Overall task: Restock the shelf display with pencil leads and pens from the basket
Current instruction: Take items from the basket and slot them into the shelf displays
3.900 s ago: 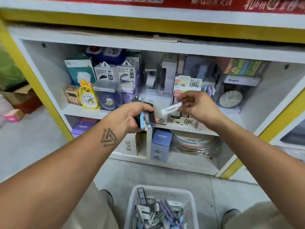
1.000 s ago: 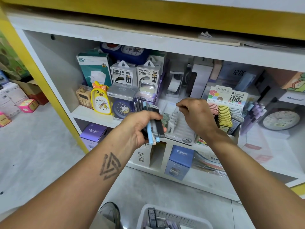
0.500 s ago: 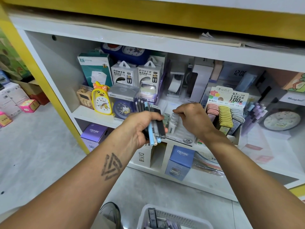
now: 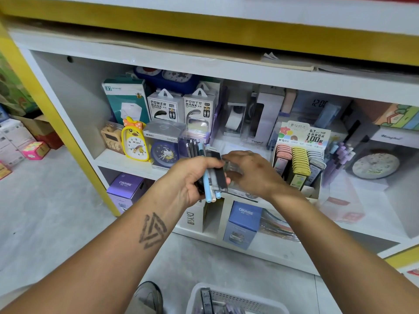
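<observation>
From the head camera, the left hand [image 4: 192, 177] grips an upright bundle of pens and lead cases [image 4: 212, 171] at frame centre, fingers curled round it. At its 3 o'clock the right hand [image 4: 251, 175] reaches in with fingertips touching the bundle's dark case; whether it pinches it I cannot tell. The lead display box [image 4: 301, 155] stands on the shelf [image 4: 118, 159] at 3 o'clock of the right hand, the white basket [image 4: 197, 298] at 6 o'clock on the floor.
</observation>
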### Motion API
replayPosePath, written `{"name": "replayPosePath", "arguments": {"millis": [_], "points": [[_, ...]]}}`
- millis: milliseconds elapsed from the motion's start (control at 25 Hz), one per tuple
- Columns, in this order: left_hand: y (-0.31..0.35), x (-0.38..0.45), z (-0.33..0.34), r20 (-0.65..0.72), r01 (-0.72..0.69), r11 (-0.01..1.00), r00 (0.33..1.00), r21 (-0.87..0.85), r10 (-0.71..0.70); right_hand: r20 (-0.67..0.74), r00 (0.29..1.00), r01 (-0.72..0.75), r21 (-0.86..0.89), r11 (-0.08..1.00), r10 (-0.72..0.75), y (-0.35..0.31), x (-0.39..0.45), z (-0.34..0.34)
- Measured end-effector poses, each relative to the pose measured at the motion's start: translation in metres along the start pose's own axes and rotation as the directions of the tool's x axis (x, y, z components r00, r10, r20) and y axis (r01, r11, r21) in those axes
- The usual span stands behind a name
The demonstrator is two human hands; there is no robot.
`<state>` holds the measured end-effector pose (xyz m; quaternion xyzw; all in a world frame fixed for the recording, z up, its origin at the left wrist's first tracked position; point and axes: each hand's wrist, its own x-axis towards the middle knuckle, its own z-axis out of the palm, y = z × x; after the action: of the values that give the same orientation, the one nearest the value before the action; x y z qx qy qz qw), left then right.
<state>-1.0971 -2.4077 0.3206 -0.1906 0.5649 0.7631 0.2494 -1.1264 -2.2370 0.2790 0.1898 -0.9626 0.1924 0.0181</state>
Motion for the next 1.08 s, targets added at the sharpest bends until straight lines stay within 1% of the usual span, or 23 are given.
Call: {"name": "replayPosePath", "arguments": {"millis": [80,120,160,200,240,280,320,400,520,640,760,840,920,1080], "points": [[-0.002,-0.001,0.006,0.047,0.007,1.000,0.999,0.005,-0.007,0.004,1.000,0.019,0.055,0.998,-0.019,0.000,-0.006,-0.006],[-0.003,-0.002,0.010,0.072,0.004,1.000,0.997,0.008,-0.005,-0.032,0.999,-0.007,0.108,0.994,0.010,0.000,-0.009,-0.012],[-0.005,-0.003,0.014,0.090,-0.004,1.000,0.996,0.005,0.003,-0.091,0.992,-0.065,0.213,0.975,0.086,-0.001,-0.011,-0.020],[-0.007,-0.004,0.018,0.104,-0.016,1.000,0.994,-0.004,0.016,-0.132,0.973,-0.130,0.372,0.919,0.191,-0.002,-0.013,-0.030],[-0.009,-0.005,0.023,0.126,-0.026,1.000,0.992,-0.008,0.027,-0.129,0.948,-0.171,0.562,0.810,0.289,-0.002,-0.018,-0.041],[-0.011,-0.005,0.030,0.157,-0.030,0.999,0.987,-0.010,0.031,-0.084,0.931,-0.194,0.710,0.677,0.356,-0.002,-0.024,-0.051],[-0.014,-0.006,0.038,0.196,-0.027,1.000,0.980,-0.008,0.028,-0.034,0.923,-0.213,0.784,0.583,0.383,-0.002,-0.032,-0.059],[-0.021,-0.007,0.056,0.271,-0.008,1.000,0.963,-0.004,0.009,0.024,0.916,-0.250,0.816,0.522,0.401,0.003,-0.050,-0.072],[-0.033,-0.009,0.082,0.328,0.038,0.999,0.944,-0.009,-0.033,0.027,0.889,-0.261,0.851,0.456,0.457,0.020,-0.074,-0.089],[-0.039,-0.008,0.101,0.315,0.050,0.999,0.948,-0.013,-0.044,-0.033,0.835,-0.256,0.860,0.442,0.549,0.043,-0.096,-0.110],[-0.039,-0.006,0.114,0.316,0.084,0.996,0.945,0.005,-0.081,-0.124,0.796,-0.224,0.848,0.480,0.592,0.069,-0.120,-0.130],[-0.038,-0.004,0.119,0.305,0.087,0.996,0.948,0.021,-0.089,-0.163,0.798,-0.211,0.825,0.524,0.580,0.082,-0.134,-0.142],[-0.036,-0.004,0.123,0.298,0.063,0.998,0.952,0.030,-0.069,-0.172,0.813,-0.223,0.789,0.572,0.556,0.088,-0.146,-0.149],[-0.036,0.000,0.133,0.273,-0.003,0.999,0.962,0.044,-0.009,-0.156,0.825,-0.319,0.666,0.674,0.544,0.099,-0.152,-0.147]]}}
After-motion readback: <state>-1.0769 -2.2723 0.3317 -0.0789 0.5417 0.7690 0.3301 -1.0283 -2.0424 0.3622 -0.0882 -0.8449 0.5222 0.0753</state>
